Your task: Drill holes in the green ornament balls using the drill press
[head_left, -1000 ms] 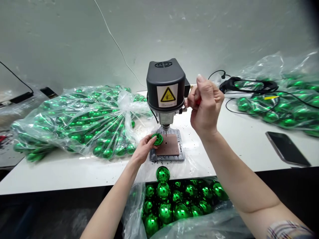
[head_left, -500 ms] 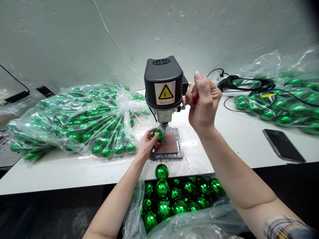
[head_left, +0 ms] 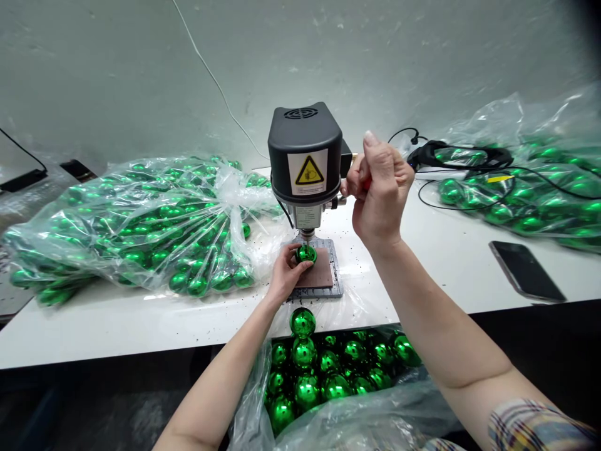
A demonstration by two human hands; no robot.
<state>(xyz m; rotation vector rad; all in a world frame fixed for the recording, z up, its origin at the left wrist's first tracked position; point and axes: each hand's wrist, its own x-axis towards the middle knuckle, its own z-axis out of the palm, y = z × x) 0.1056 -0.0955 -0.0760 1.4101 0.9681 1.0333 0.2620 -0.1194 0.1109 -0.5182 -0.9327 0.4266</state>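
A small black drill press point(head_left: 305, 153) with a yellow warning label stands on the white table. My left hand point(head_left: 287, 270) pinches a shiny green ball point(head_left: 306, 254) over the brown pad point(head_left: 319, 270) on the press's grey base point(head_left: 335, 289). The drill bit point(head_left: 307, 243) points down at the ball's top; whether it touches, I cannot tell. My right hand point(head_left: 382, 191) is closed around the lever at the press's right side, with a bit of red showing between the fingers. Most of the lever is hidden by that hand.
An opened clear bag point(head_left: 357, 426) of green balls lies at the table's front edge. Filled bags lie left point(head_left: 141, 219) and right point(head_left: 530, 194). A phone point(head_left: 526, 269) rests at right, near black cables point(head_left: 427, 194). Dark shavings are scattered around the base.
My left hand has brought the green ball from the left side of the pad to beneath the drill bit. My right hand keeps its grip on the lever. The view has shifted slightly.
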